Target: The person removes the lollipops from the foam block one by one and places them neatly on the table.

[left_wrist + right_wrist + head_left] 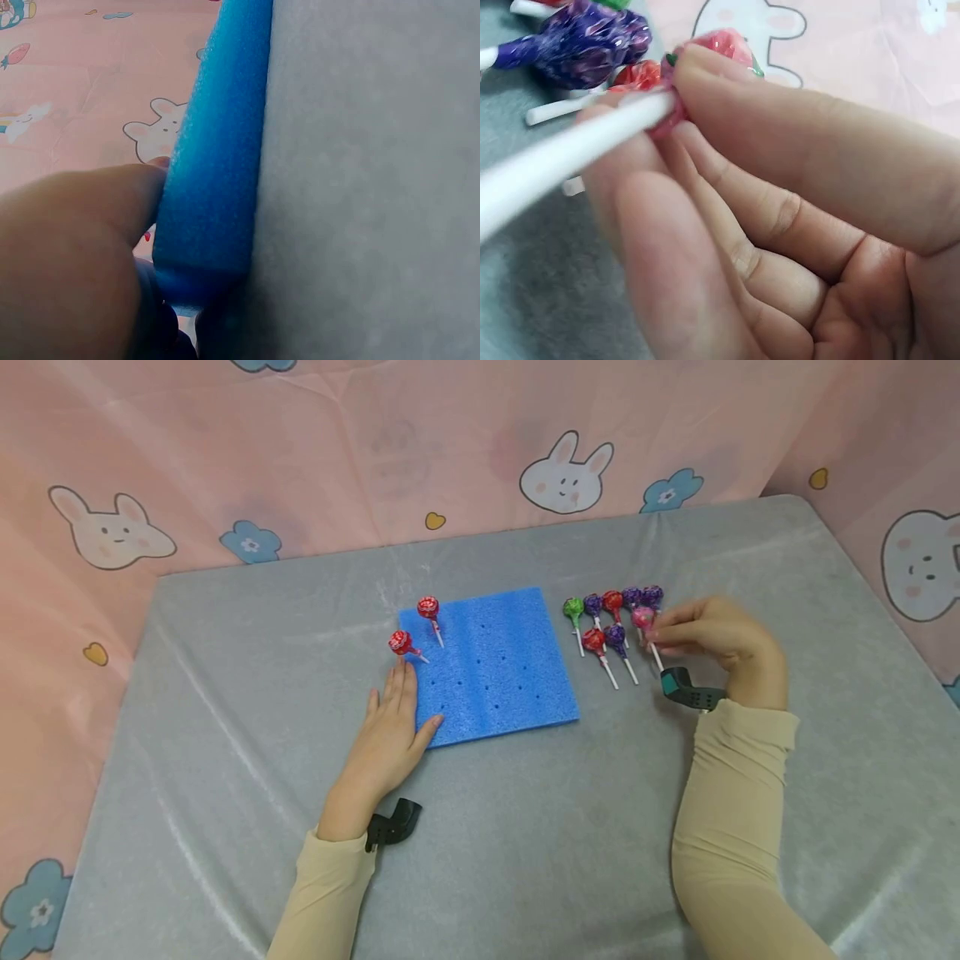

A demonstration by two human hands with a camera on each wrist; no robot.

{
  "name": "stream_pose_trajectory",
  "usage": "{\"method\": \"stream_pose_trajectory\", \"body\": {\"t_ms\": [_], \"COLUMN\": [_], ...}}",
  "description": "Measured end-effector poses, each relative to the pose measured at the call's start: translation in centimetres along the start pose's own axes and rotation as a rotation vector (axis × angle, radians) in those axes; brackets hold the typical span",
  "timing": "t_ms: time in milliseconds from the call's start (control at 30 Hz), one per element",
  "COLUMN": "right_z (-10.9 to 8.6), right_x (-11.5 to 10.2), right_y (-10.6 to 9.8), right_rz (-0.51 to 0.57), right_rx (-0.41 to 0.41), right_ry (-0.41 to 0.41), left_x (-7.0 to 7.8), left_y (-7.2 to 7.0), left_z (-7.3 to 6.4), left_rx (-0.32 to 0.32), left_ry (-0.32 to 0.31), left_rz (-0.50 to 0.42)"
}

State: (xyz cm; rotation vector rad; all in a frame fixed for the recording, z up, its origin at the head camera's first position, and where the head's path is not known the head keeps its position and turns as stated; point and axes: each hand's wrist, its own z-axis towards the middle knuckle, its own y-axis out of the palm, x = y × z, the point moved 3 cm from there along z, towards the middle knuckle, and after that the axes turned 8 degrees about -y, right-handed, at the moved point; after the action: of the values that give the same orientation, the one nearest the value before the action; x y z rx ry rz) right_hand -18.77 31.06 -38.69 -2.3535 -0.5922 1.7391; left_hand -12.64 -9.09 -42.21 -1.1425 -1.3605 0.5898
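A blue foam board (487, 652) with several small holes lies flat on the table. My left hand (386, 722) rests along its left edge, fingers straight and thumb over the near corner; in the left wrist view the thumb (112, 195) touches the foam's side. Two red lollipops, one at the back (428, 607) and one nearer the left edge (401, 642), stand tilted with their sticks in the board. To the right, my right hand (712, 631) pinches a pink lollipop (642, 617) just below its wrapped head. Its white stick (570, 150) points back toward the wrist.
Just right of the board lies a group of lollipops: a green one (573, 607), a red one (594, 640), a purple one (616, 635) and several more behind. The grey cloth-covered table (525, 843) meets a pink patterned curtain (360, 460) at the back.
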Motion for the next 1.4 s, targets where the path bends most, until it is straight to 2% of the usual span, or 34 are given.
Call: {"method": "stream_pose_trajectory", "body": {"t_ms": [167, 800, 1100, 1400], "right_z": [0.1, 0.7, 0.7, 0.5], "right_x": [0.3, 1.4, 1.5, 1.3], "right_y": [0.2, 0.4, 0.4, 0.3], "right_rz": [0.015, 0.025, 0.028, -0.001], "right_rx": [-0.037, -0.07, -0.059, -0.053], "right_ry": [0.019, 0.093, 0.131, 0.121], "left_x": [0.0, 0.1, 0.0, 0.0], "left_y": [-0.1, 0.0, 0.0, 0.0], "left_z": [-0.1, 0.0, 0.0, 0.0], "left_rx": [0.0, 0.0, -0.002, 0.0], "left_ry": [-0.002, 0.004, 0.0, 0.0], "left_rz": [-0.003, 0.006, 0.008, 0.008]}}
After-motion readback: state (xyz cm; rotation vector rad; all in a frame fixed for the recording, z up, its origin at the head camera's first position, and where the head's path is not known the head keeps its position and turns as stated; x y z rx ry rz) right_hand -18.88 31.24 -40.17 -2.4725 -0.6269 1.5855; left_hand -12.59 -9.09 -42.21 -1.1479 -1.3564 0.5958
